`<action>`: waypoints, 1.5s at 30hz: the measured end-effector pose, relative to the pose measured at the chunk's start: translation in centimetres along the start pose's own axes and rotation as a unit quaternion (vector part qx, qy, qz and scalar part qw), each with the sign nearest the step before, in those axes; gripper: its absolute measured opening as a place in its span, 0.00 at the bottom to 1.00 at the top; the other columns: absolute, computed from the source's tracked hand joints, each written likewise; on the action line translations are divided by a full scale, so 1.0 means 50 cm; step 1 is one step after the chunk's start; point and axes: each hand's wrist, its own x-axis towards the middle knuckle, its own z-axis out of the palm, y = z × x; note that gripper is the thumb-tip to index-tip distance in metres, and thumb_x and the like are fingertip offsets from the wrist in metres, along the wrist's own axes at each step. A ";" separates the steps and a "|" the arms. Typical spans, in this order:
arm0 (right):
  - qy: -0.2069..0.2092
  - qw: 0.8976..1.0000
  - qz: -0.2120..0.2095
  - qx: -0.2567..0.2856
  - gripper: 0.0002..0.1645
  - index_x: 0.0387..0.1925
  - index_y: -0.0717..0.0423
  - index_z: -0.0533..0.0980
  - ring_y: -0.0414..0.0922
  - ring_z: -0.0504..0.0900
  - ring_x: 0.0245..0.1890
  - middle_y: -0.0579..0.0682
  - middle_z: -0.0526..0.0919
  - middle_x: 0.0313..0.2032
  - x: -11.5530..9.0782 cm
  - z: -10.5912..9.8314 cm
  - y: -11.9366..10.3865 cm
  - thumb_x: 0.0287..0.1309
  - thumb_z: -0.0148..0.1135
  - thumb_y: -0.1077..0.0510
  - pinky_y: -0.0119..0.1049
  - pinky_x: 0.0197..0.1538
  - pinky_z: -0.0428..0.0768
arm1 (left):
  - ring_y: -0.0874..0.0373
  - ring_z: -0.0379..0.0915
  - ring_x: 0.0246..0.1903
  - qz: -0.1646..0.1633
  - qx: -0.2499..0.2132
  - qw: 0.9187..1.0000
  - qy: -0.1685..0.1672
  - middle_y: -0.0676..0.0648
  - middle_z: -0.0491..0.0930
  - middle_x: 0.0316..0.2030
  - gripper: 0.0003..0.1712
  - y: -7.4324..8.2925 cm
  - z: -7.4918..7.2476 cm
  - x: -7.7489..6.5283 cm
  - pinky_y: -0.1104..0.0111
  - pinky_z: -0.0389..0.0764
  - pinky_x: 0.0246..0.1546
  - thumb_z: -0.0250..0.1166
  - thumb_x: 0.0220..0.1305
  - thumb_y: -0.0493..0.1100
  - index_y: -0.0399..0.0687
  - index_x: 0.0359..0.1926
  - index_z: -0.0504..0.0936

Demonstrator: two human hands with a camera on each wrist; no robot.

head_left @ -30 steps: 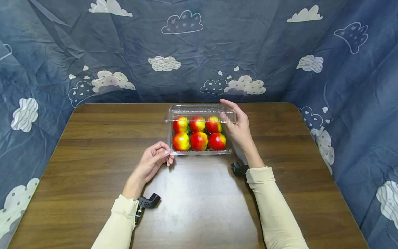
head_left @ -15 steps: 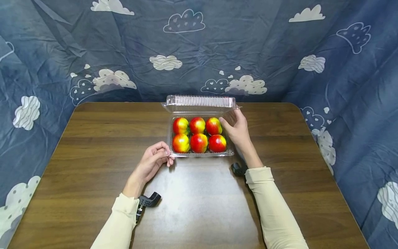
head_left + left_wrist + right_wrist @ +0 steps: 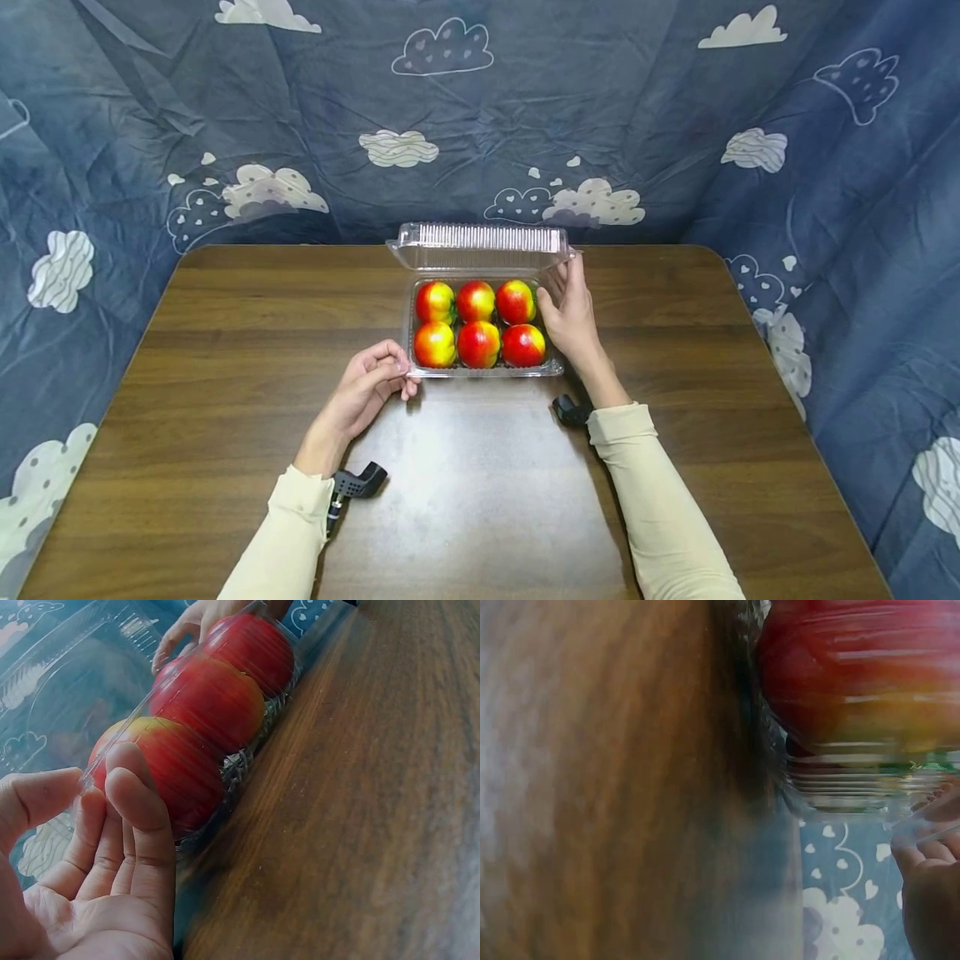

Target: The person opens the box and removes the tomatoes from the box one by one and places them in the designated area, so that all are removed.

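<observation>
A clear plastic clamshell container (image 3: 487, 373) holds several red-and-yellow apples (image 3: 478, 344) in two rows. Its hinged lid (image 3: 483, 246) is tipped up and back at the far side. At the near left corner, my left hand (image 3: 371, 385) pinches the container's rim between thumb and index finger, as the left wrist view also shows. My right hand (image 3: 573, 317) is at the right end, fingers reaching up against the lid's right edge, thumb apart from them beside the back right apple. In the right wrist view, the right hand (image 3: 934, 892) is partly cut off by the frame.
The container sits toward the back of a brown wooden table (image 3: 247, 333). Behind it hangs a dark blue curtain (image 3: 442, 108) with white clouds. A black wrist camera (image 3: 360, 482) is on the left wrist, another black wrist camera (image 3: 572, 410) on the right.
The lid has swung up and back, uncovering the back row of apples. My right hand moved with it, its thumb coming off the lid. My left hand stayed at the corner.
</observation>
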 end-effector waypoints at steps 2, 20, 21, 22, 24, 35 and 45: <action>0.008 1.000 -0.017 0.020 0.41 0.73 0.65 0.50 0.60 0.63 0.79 0.66 0.63 0.77 0.001 0.000 0.003 0.63 0.52 0.82 0.60 0.78 0.63 | 0.57 0.83 0.29 -0.001 -0.001 1.000 0.003 0.46 0.86 0.33 0.14 0.001 0.000 0.002 0.71 0.82 0.31 0.46 0.74 0.25 0.41 0.39 0.76; 0.029 0.997 -0.048 0.056 0.46 0.74 0.64 0.45 0.60 0.61 0.80 0.65 0.59 0.79 0.004 0.002 0.012 0.60 0.51 0.85 0.56 0.80 0.61 | 0.56 0.82 0.28 -0.002 0.004 1.000 0.014 0.46 0.86 0.32 0.14 0.009 0.004 0.005 0.71 0.82 0.31 0.47 0.74 0.26 0.42 0.39 0.77; 0.031 0.997 -0.049 0.054 0.46 0.74 0.64 0.45 0.60 0.62 0.80 0.66 0.60 0.78 0.003 0.003 0.012 0.60 0.51 0.85 0.56 0.79 0.61 | 0.56 0.82 0.28 -0.003 0.004 1.000 0.014 0.46 0.86 0.33 0.14 0.009 0.004 0.004 0.71 0.82 0.31 0.47 0.74 0.26 0.42 0.39 0.77; 0.033 0.997 -0.050 0.052 0.46 0.74 0.63 0.45 0.61 0.62 0.79 0.66 0.60 0.78 0.002 0.003 0.012 0.61 0.51 0.85 0.56 0.79 0.62 | 0.56 0.82 0.28 -0.004 0.006 1.000 0.014 0.46 0.86 0.33 0.14 0.008 0.004 0.004 0.71 0.82 0.31 0.47 0.74 0.26 0.42 0.39 0.77; 0.034 0.997 -0.052 0.043 0.45 0.73 0.63 0.46 0.63 0.63 0.79 0.68 0.61 0.77 0.000 0.004 0.010 0.61 0.52 0.84 0.58 0.79 0.62 | 0.56 0.82 0.28 -0.006 0.006 1.000 0.015 0.46 0.86 0.33 0.14 0.006 0.004 0.002 0.71 0.82 0.31 0.46 0.74 0.26 0.42 0.39 0.77; 0.000 0.998 -0.044 -0.041 0.41 0.74 0.68 0.57 0.63 0.62 0.79 0.67 0.61 0.76 0.000 -0.001 0.000 0.62 0.54 0.84 0.63 0.76 0.64 | 0.56 0.82 0.29 -0.001 0.006 1.000 0.012 0.45 0.86 0.33 0.15 0.002 0.003 0.004 0.71 0.82 0.32 0.45 0.75 0.25 0.42 0.38 0.76; -0.028 0.999 -0.016 -0.044 0.39 0.76 0.71 0.57 0.69 0.66 0.75 0.67 0.56 0.80 -0.003 -0.004 0.003 0.65 0.51 0.83 0.66 0.70 0.70 | 0.56 0.82 0.28 -0.002 0.003 1.000 0.012 0.45 0.87 0.33 0.15 0.003 0.006 0.002 0.70 0.82 0.32 0.45 0.75 0.25 0.42 0.38 0.76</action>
